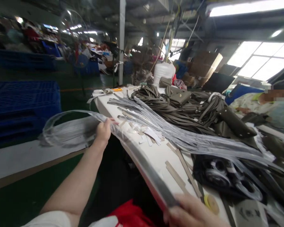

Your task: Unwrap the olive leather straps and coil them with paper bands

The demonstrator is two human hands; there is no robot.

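Note:
My left hand [104, 130] is closed on a long strip wrapped in clear plastic [142, 157], at the table's left edge. From there the strip runs down along the edge to my right hand [191, 211], whose fingers pinch its near end at the bottom of the view. Past my left hand, clear plastic [68, 126] loops out to the left. A bundle of plastic-wrapped strips [194, 140] lies across the white table [153, 157]. Paper scraps [151, 135] and loose flat strips [176, 175] lie beside it.
Dark olive straps [156, 104] and pouches are heaped at the back. Rolls of tape [217, 176] sit in a black tray at right, near a yellow roll [211, 204]. Blue pallets [23, 110] stand at left. A person [253, 101] is across the table at right.

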